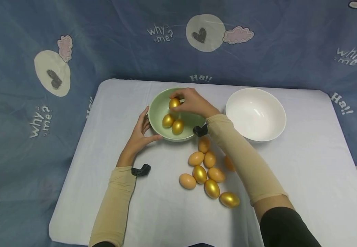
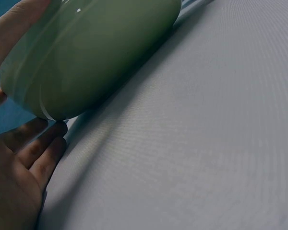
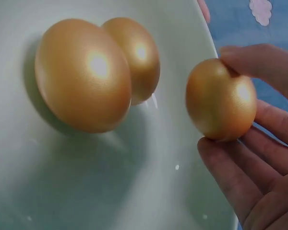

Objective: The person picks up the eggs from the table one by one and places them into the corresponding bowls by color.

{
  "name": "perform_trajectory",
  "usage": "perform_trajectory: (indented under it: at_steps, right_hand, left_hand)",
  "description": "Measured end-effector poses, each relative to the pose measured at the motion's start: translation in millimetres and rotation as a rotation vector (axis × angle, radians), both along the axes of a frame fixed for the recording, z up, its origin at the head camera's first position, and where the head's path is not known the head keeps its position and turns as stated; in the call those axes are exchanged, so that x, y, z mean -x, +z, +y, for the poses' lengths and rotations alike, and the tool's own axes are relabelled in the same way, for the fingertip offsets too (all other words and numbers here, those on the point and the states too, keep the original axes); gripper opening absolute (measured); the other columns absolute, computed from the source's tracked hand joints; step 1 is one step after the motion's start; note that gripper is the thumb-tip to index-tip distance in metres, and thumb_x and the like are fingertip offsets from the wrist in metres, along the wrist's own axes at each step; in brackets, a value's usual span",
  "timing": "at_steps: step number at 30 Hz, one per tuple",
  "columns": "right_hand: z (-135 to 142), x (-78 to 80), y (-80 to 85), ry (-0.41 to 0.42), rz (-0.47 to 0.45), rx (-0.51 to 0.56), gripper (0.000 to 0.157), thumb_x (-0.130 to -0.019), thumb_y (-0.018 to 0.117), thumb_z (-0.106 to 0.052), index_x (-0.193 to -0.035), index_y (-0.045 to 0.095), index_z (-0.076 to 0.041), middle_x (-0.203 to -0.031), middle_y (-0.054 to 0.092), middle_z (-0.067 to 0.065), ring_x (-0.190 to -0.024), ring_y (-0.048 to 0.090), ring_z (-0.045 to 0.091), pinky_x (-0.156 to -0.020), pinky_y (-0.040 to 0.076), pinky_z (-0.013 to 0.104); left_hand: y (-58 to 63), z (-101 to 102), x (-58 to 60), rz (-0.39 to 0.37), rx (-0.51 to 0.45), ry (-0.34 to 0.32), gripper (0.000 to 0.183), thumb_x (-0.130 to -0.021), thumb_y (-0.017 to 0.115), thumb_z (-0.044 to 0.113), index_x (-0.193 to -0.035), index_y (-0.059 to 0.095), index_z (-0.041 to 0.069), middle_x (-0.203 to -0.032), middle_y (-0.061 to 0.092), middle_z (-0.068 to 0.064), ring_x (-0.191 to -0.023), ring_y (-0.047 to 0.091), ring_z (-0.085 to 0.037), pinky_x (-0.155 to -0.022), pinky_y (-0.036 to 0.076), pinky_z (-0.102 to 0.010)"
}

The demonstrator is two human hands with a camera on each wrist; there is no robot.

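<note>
A golden egg [image 3: 221, 100] is pinched between the thumb and fingers of my right hand [image 1: 192, 102], over the far side of the green bowl [image 1: 157, 118]. Inside that bowl, two more golden eggs lie against each other: one on the left [image 1: 168, 120], one on the right [image 1: 177, 127]. My left hand [image 1: 139, 135] holds the bowl from its left side, thumb near the front rim and fingers round the outer wall. In the left wrist view, fingertips [image 2: 57, 128] touch the bowl low down, close to the white cloth.
In front of the green bowl lies a loose group of eggs, some plain brown [image 1: 196, 158], others golden [image 1: 211, 188]. The right forearm passes over another brown egg [image 1: 229, 163]. A white bowl [image 1: 255, 115] stands at the right on the white-covered table [image 1: 314, 178].
</note>
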State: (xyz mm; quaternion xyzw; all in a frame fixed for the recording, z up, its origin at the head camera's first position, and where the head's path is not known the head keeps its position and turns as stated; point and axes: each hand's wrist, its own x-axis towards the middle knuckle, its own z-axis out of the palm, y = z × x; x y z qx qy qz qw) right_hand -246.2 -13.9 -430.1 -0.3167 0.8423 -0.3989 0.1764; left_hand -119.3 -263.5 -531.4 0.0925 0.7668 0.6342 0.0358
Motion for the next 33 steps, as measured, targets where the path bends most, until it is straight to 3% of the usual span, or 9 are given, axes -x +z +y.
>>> perform_trajectory:
  at_steps: [16,22,26,33]
  right_hand:
    - [-32.7,12.2,-20.8,-0.026,0.072,-0.146,0.05,-0.087,0.081,-0.026,-0.13,0.069,-0.002,-0.126,0.072,0.011,-0.115,0.066,0.022,-0.106,0.053,0.033]
    - [-39.1,12.0,-26.4,-0.034,0.097,-0.177,0.034,-0.084,0.084,-0.022,-0.11,0.072,-0.003,-0.099,0.071,0.009,-0.091,0.061,0.02,-0.085,0.053,0.03]
    - [-42.6,11.2,-29.0,-0.036,0.112,-0.207,0.028,-0.083,0.086,-0.022,-0.099,0.071,-0.005,-0.088,0.064,0.005,-0.082,0.055,0.017,-0.076,0.048,0.028]
    - [-44.4,9.6,-27.7,-0.029,0.094,-0.232,0.039,-0.083,0.085,-0.025,-0.112,0.072,-0.002,-0.101,0.071,0.009,-0.091,0.06,0.021,-0.089,0.054,0.034]
  left_hand:
    - [-6.6,-4.3,2.6,0.01,-0.008,-0.017,0.121,-0.079,0.09,0.007,-0.166,0.01,0.033,-0.168,0.032,-0.008,-0.153,0.037,-0.029,-0.13,0.031,-0.042]
    - [-6.7,-2.7,5.1,-0.016,-0.017,-0.019,0.125,-0.077,0.09,0.003,-0.168,0.007,0.026,-0.169,0.029,-0.011,-0.154,0.034,-0.031,-0.131,0.029,-0.044]
    - [-5.2,-2.2,4.9,-0.01,-0.016,-0.02,0.124,-0.078,0.09,0.003,-0.167,0.008,0.028,-0.169,0.03,-0.011,-0.154,0.035,-0.031,-0.131,0.03,-0.044]
    - [-4.0,-2.9,3.4,0.027,-0.011,-0.024,0.119,-0.08,0.089,0.006,-0.166,0.012,0.034,-0.167,0.034,-0.007,-0.153,0.037,-0.027,-0.13,0.032,-0.043]
